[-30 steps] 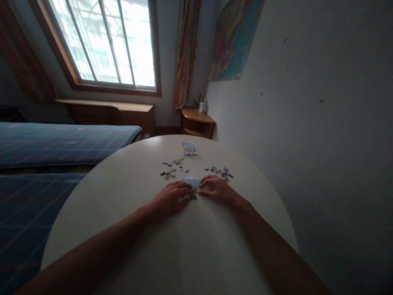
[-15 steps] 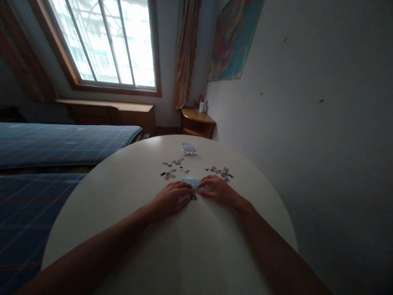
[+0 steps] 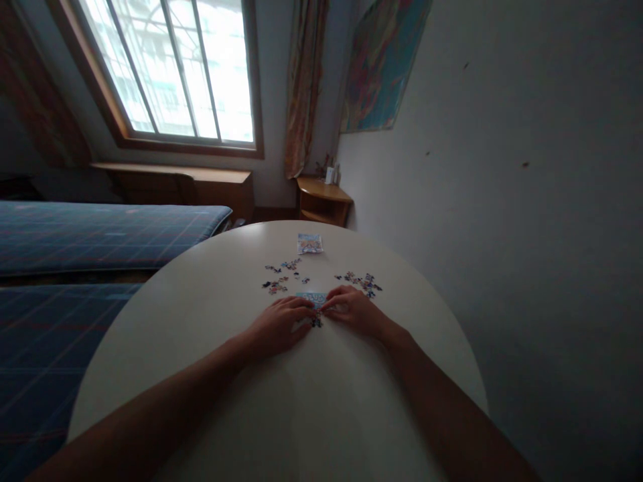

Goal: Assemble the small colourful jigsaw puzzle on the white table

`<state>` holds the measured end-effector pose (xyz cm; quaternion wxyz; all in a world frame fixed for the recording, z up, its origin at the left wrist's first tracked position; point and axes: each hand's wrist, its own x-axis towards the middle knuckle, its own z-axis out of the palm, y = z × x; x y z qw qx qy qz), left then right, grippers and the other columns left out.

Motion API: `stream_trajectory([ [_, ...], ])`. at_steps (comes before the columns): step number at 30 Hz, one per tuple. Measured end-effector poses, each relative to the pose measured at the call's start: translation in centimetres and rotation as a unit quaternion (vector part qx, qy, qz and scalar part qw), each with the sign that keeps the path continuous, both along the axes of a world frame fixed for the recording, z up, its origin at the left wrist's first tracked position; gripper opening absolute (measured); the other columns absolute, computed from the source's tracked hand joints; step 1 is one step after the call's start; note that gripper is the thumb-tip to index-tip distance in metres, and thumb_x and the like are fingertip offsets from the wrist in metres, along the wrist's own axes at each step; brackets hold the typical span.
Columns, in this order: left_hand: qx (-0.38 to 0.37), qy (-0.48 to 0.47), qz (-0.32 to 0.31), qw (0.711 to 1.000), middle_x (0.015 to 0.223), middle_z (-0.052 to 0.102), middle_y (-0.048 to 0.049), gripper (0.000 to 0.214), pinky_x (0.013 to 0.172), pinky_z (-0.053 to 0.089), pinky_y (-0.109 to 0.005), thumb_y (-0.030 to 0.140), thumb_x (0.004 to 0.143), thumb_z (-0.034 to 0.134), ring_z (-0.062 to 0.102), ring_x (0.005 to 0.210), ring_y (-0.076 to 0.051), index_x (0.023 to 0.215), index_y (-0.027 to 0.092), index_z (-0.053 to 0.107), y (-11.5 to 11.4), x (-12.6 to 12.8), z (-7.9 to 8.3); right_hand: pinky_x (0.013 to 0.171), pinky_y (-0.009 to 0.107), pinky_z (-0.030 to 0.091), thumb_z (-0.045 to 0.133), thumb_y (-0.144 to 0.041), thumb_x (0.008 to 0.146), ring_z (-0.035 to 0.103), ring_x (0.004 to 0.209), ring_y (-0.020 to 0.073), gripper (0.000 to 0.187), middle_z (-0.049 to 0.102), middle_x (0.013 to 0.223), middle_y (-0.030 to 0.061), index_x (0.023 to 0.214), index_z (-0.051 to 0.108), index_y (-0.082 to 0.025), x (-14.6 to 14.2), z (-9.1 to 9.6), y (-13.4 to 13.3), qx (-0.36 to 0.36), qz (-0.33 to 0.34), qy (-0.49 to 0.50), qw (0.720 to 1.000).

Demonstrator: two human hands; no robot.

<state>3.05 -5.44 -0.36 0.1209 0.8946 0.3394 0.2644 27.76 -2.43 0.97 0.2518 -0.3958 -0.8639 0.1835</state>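
Observation:
Both of my hands rest on a round white table (image 3: 211, 321), meeting over a small joined patch of jigsaw puzzle (image 3: 312, 298). My left hand (image 3: 278, 325) lies knuckles up with its fingers curled onto the patch's left edge. My right hand (image 3: 354, 309) has its fingertips pinched together at the patch's right side, on a piece too small to make out. Loose puzzle pieces (image 3: 281, 276) lie scattered just beyond my left hand, and another small heap of pieces (image 3: 362, 281) lies beyond my right hand.
A small printed packet (image 3: 309, 243) lies at the table's far side. A bed with a blue plaid cover (image 3: 100, 231) runs along the left. A wooden corner shelf (image 3: 324, 197) and a window stand behind; a bare wall is close on the right.
My right hand's fingertips have edged slightly left toward my left hand over the joined patch. Everything else stays as it was.

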Motion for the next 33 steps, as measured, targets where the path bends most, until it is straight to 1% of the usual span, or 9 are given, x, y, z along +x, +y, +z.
stream_trajectory([
  [7, -0.006, 0.003, 0.002, 1.000, 0.127, 0.066, -0.0051, 0.030, 0.105, 0.045, -0.044, 0.023, 0.089, 0.060, 0.061, 0.116, -0.024, 0.117, 0.029, 0.069, -0.1, 0.1, 0.3, 0.091, 0.036, 0.048, 0.071, -0.028, 0.084, 0.064, 0.096, 0.0198, 0.013, 0.071, 0.103, 0.0066, 0.094, 0.079, -0.028, -0.1, -0.1, 0.0, 0.017, -0.003, -0.017, 1.000],
  [15, -0.001, 0.009, -0.001, 1.000, 0.127, 0.065, -0.0040, 0.031, 0.105, 0.044, -0.043, 0.024, 0.091, 0.059, 0.060, 0.117, -0.023, 0.120, 0.030, 0.067, -0.1, 0.1, 0.2, 0.092, 0.040, 0.046, 0.069, -0.031, 0.085, 0.063, 0.099, 0.0225, 0.016, 0.071, 0.106, 0.0078, 0.097, 0.079, -0.029, -0.3, 0.8, -0.8, 0.045, -0.006, -0.085, 0.995],
  [19, -0.002, 0.001, 0.000, 1.000, 0.127, 0.066, -0.0045, 0.031, 0.105, 0.044, -0.042, 0.023, 0.090, 0.059, 0.060, 0.117, -0.023, 0.119, 0.029, 0.068, -0.1, 0.0, 0.2, 0.093, 0.040, 0.047, 0.068, -0.031, 0.087, 0.064, 0.100, 0.0226, 0.017, 0.071, 0.108, 0.0082, 0.099, 0.079, -0.028, -0.3, 1.0, -0.8, 0.036, 0.002, -0.076, 0.996],
  [21, -0.003, 0.007, 0.000, 1.000, 0.127, 0.065, -0.0045, 0.030, 0.105, 0.044, -0.042, 0.023, 0.090, 0.059, 0.060, 0.117, -0.023, 0.119, 0.028, 0.068, -0.1, 0.0, 0.2, 0.095, 0.038, 0.047, 0.068, -0.030, 0.086, 0.065, 0.100, 0.0217, 0.017, 0.071, 0.108, 0.0080, 0.100, 0.078, -0.027, 0.2, 1.1, -0.5, 0.032, -0.004, -0.060, 0.998],
  [23, -0.005, 0.015, -0.003, 1.000, 0.128, 0.065, -0.0042, 0.029, 0.106, 0.044, -0.042, 0.024, 0.091, 0.058, 0.060, 0.117, -0.023, 0.118, 0.028, 0.068, 0.0, 0.0, 0.2, 0.096, 0.037, 0.047, 0.068, -0.026, 0.086, 0.066, 0.101, 0.0212, 0.018, 0.072, 0.107, 0.0081, 0.101, 0.077, -0.024, 1.2, 1.3, 0.0, 0.038, -0.052, -0.052, 0.997],
  [25, -0.006, 0.020, -0.003, 1.000, 0.128, 0.065, -0.0041, 0.027, 0.106, 0.044, -0.041, 0.024, 0.092, 0.057, 0.059, 0.118, -0.023, 0.116, 0.028, 0.069, 0.1, 0.1, 0.2, 0.096, 0.037, 0.047, 0.064, -0.021, 0.086, 0.066, 0.102, 0.0217, 0.018, 0.073, 0.108, 0.0082, 0.100, 0.077, -0.023, 2.8, 1.5, 0.6, 0.050, -0.160, -0.069, 0.983],
  [28, -0.005, 0.021, -0.002, 1.000, 0.129, 0.065, -0.0043, 0.026, 0.106, 0.044, -0.040, 0.024, 0.092, 0.057, 0.059, 0.119, -0.022, 0.115, 0.027, 0.069, 0.1, 0.1, 0.2, 0.090, 0.033, 0.049, 0.057, -0.018, 0.089, 0.068, 0.095, 0.0207, 0.023, 0.074, 0.104, 0.0075, 0.101, 0.076, -0.022, 5.4, 1.5, 1.2, 0.041, -0.299, -0.074, 0.951],
  [31, -0.007, 0.021, -0.003, 1.000, 0.129, 0.065, -0.0046, 0.026, 0.106, 0.044, -0.040, 0.025, 0.092, 0.056, 0.059, 0.119, -0.022, 0.116, 0.027, 0.068, 0.0, 0.0, 0.3, 0.087, 0.032, 0.049, 0.055, -0.017, 0.089, 0.069, 0.096, 0.0222, 0.026, 0.075, 0.106, 0.0091, 0.103, 0.076, -0.021, 7.2, 1.2, 1.6, 0.022, -0.387, -0.086, 0.918],
  [33, -0.010, 0.025, -0.004, 1.000, 0.129, 0.064, -0.0044, 0.027, 0.107, 0.044, -0.040, 0.025, 0.092, 0.056, 0.058, 0.120, -0.022, 0.117, 0.027, 0.068, 0.1, 0.0, 0.3, 0.085, 0.032, 0.050, 0.055, -0.018, 0.089, 0.069, 0.096, 0.0233, 0.026, 0.075, 0.106, 0.0093, 0.103, 0.077, -0.022, 7.7, 0.9, 1.6, 0.016, -0.412, -0.094, 0.906],
])
